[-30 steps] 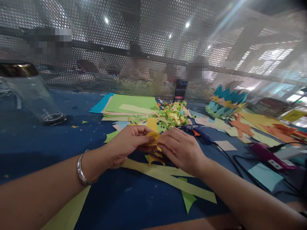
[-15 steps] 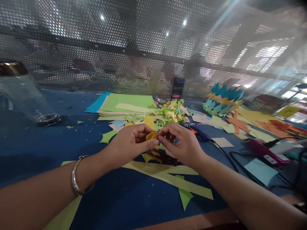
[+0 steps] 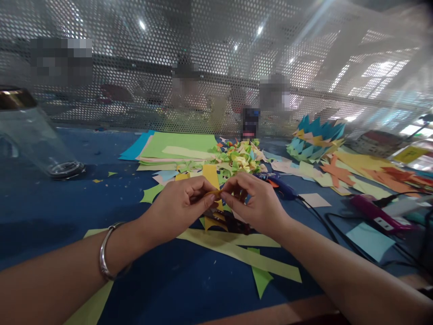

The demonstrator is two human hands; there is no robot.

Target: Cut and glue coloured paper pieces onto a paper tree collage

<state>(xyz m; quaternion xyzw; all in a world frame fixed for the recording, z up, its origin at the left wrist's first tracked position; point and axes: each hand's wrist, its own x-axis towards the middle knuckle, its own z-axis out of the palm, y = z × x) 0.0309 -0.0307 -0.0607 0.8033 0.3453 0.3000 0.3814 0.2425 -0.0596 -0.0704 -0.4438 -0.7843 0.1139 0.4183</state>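
Note:
Between my fingertips is a small yellow-orange piece of paper [image 3: 215, 193], seen nearly edge-on. My left hand [image 3: 181, 201], with a silver bangle on its wrist, pinches the paper's left end. My right hand [image 3: 255, 201] is closed on its right end, thumb against forefinger. Under my hands lie a dark tool [image 3: 225, 219], partly hidden, and a yellow paper strip [image 3: 210, 174]. Pale green strips [image 3: 237, 253] cross the blue table [image 3: 162, 280] in front of me. Just beyond my right hand rests a blue glue gun [image 3: 284, 187] with a cord.
A glass jar [image 3: 37, 144] stands at left. Stacked coloured sheets [image 3: 182, 144] and a heap of curled scraps [image 3: 245, 155] lie at the back, before a perforated metal screen [image 3: 209, 36]. On the right are a spiky paper ring [image 3: 316, 140], a purple power strip [image 3: 377, 214] and cords.
The yellow-orange paper showed a rounded loop before; now it appears as a thin, flat edge between my fingertips. Both hands have barely shifted.

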